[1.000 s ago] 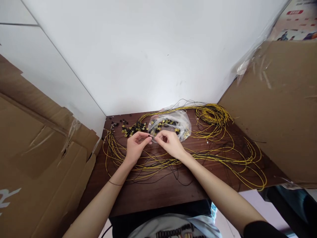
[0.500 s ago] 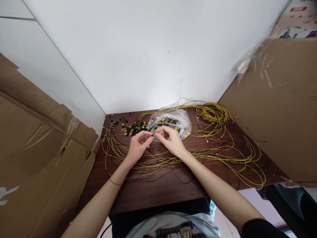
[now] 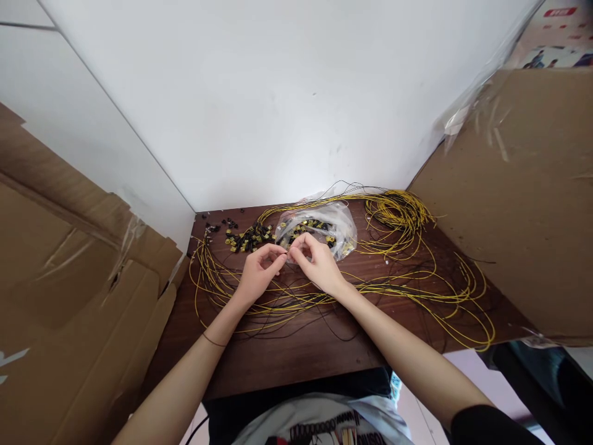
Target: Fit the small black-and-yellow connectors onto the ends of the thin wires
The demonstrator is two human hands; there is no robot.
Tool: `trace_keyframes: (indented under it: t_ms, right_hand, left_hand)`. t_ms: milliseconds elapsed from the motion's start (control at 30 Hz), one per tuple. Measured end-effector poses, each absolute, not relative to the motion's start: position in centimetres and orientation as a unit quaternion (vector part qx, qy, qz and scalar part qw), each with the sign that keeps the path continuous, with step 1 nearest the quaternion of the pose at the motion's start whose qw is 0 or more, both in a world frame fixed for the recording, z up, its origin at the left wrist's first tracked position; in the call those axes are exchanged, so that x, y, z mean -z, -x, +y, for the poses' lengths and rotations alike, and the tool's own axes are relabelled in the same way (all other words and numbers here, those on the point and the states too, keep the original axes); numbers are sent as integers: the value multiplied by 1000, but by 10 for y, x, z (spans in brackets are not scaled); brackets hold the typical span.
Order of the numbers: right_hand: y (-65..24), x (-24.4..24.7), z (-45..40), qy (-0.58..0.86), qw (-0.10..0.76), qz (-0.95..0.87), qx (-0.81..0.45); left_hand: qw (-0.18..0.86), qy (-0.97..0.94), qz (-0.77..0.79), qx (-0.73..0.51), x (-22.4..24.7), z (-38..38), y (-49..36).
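Observation:
My left hand (image 3: 260,270) and my right hand (image 3: 319,262) meet fingertip to fingertip over the middle of the table. Each one pinches with thumb and forefinger. Between the tips is a tiny dark piece, too small to name. Right behind them lies a clear plastic bag (image 3: 343,230) with several small yellow-and-black parts (image 3: 311,224) in it. To the left of the bag is a pile of similar yellow-and-black parts (image 3: 248,240) on wire ends. Under my wrists runs a long bundle of thin yellow and black wires (image 3: 319,300).
The brown wooden table (image 3: 296,364) ends at a white wall (image 3: 296,105). A coil of yellow wire (image 3: 401,213) lies at the back right. Small black bits (image 3: 227,222) are scattered at the back left. Cardboard boxes (image 3: 69,296) stand left, and a big carton (image 3: 519,185) right.
My fingertips have come slightly closer together over the bag. Otherwise the scene only shifts a little with the camera; wires, bag and piles lie as before.

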State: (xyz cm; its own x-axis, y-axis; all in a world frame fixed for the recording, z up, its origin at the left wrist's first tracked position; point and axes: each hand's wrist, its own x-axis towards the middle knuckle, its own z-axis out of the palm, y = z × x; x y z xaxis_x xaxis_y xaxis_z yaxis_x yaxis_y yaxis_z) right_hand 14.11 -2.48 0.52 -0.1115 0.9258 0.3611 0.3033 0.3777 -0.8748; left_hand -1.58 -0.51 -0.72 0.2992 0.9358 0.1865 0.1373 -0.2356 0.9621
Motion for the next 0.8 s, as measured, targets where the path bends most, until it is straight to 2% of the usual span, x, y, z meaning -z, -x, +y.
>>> trace_keyframes:
  t_ms: [433,667,800]
  right_hand:
    - [-142,0,-21,461,464,-684,-324]
    - [-140,7,-18,423,506,-629,-412]
    - [-140,6,-18,441,490,-648,-381]
  left_hand:
    - [470,-655,404,-433,10,-5,16]
    - [469,-657,402,-432,8,-6,16]
    - [465,-658,405,-432,11,-5,17]
